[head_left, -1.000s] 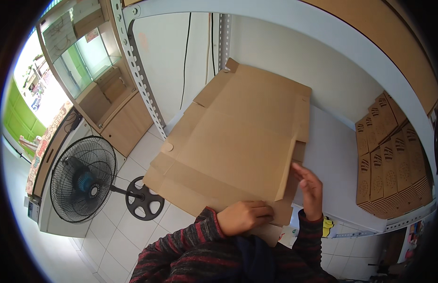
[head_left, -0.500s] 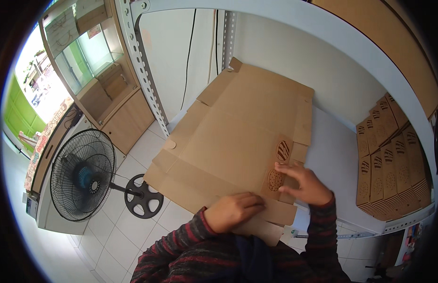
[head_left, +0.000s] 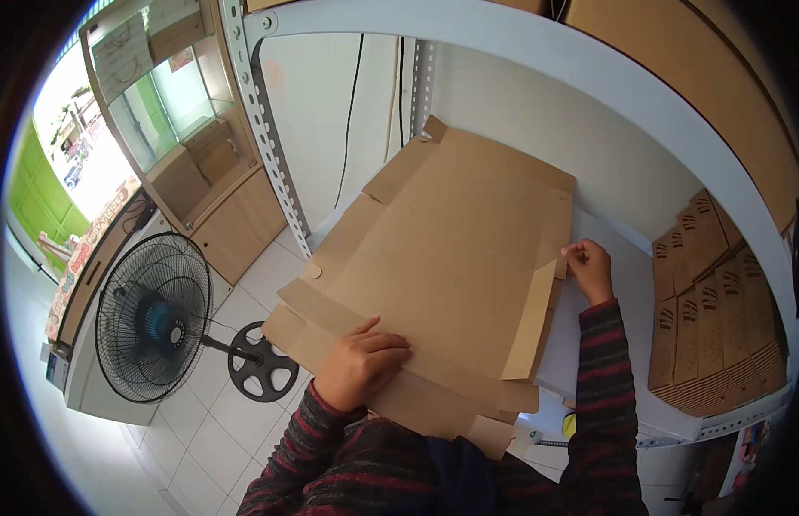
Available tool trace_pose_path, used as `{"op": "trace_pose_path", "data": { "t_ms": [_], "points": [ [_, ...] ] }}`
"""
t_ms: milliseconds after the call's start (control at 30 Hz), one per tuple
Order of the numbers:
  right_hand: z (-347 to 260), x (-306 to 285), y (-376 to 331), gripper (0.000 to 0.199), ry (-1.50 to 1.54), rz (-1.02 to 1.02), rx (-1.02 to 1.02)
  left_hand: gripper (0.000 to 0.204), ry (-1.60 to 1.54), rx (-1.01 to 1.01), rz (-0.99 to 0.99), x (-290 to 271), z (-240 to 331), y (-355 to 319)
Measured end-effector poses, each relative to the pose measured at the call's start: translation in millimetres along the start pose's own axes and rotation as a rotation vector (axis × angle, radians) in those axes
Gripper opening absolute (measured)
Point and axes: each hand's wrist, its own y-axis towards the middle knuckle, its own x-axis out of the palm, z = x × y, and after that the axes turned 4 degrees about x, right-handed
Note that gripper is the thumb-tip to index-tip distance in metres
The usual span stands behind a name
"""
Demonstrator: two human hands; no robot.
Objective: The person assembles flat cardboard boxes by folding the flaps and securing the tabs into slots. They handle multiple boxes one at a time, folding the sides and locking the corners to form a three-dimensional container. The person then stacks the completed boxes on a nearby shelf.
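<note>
A large brown cardboard box blank (head_left: 455,258) lies unfolded in front of me, creased, with slotted flaps along its edges. My left hand (head_left: 362,365) rests on its near left part, fingers stretched over the board, holding nothing. At the right edge a long side flap (head_left: 530,327) stands tilted up, its plain side showing. My right hand (head_left: 591,265) is closed in a pinch at the far end of this flap. The small near flaps (head_left: 489,434) hang toward my body.
The blank lies on a white shelf (head_left: 610,344) within a grey metal rack (head_left: 537,34). Stacked printed cardboard pieces (head_left: 713,318) fill its right end. A black standing fan (head_left: 154,318) and a wooden glass-front cabinet (head_left: 236,219) are on the left, over a tiled floor (head_left: 193,434).
My right hand has moved up and right, from the printed round pictures to the flap's end. The flap now tilts up and those pictures are hidden. My left hand has shifted left and up.
</note>
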Motion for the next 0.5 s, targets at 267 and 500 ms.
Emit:
{"op": "trace_pose_path", "data": {
  "t_ms": [267, 500],
  "points": [
    [-20, -12, -5, 0.016, 0.129, 0.067, 0.127, 0.02, -0.063, 0.045, 0.069, 23, 21, -2],
    [-43, -8, -11, 0.04, 0.469, -0.052, 0.123, 0.018, -0.097, 0.032, 0.049, 28, 16, -9]
  ]
}}
